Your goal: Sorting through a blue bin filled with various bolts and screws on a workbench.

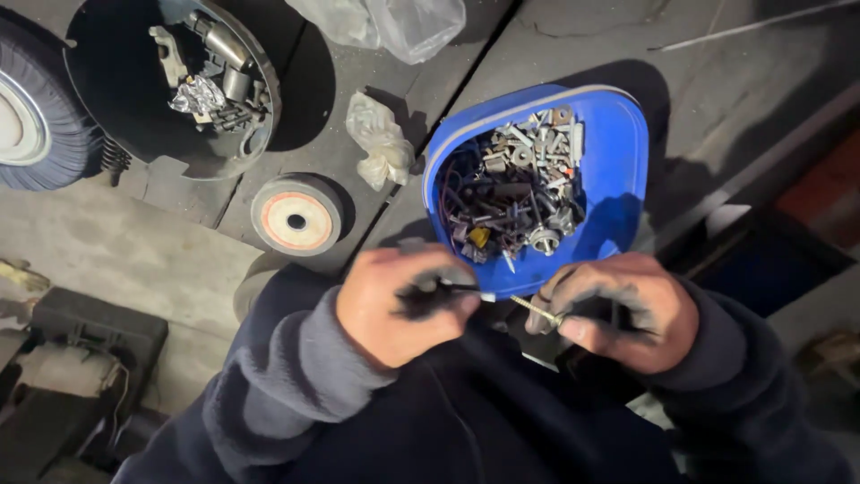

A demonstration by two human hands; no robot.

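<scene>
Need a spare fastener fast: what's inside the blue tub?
The blue tub holds a heap of bolts, nuts and washers, dark wires and a small yellow piece. Whatever lies beneath the heap is covered.

The left hand [403,305] pinched a small dark tool [466,289], its tip meeting a thin threaded bolt [536,310] gripped by the right hand [623,309]. Just beyond that grip sat a blue tub [618,152] of mixed hardware; farther left lay a grinding wheel [296,215].

Left hand [403,305] fisted, right hand [623,309] pinching, fingers [542,318] grimy, close together.
</scene>
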